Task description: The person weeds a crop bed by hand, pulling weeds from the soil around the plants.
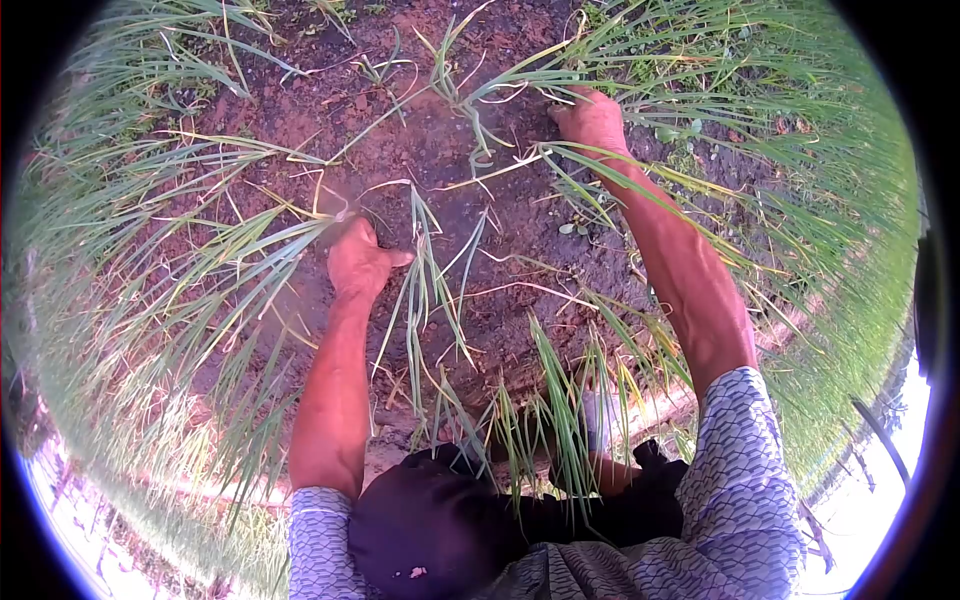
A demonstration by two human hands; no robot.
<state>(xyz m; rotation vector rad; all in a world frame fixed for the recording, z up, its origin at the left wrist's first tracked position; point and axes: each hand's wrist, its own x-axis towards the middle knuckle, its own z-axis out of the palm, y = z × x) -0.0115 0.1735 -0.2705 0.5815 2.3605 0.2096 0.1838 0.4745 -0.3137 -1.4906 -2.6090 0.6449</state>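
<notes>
My left hand [360, 262] is low over the soil, just right of the base of a leaning clump of long green leaves [285, 237]. Its thumb sticks out to the right, apart from the other fingers, which are partly hidden and point toward the ground. Farther forward and to the right, my right hand [592, 122] is down by the base of another leafy clump [540, 78]. Its fingers are curled inward, and what they hold, if anything, cannot be made out. Thin leaves cross over the right wrist. Between the hands lies dark, damp soil [520, 225].
Drooping plants [420, 265] stand between my forearms, with more [560, 410] close to my body. Dense green leaves [130, 250] spread along the left side and also along the right [800, 130]. A dark cap [430, 530] shows at the bottom.
</notes>
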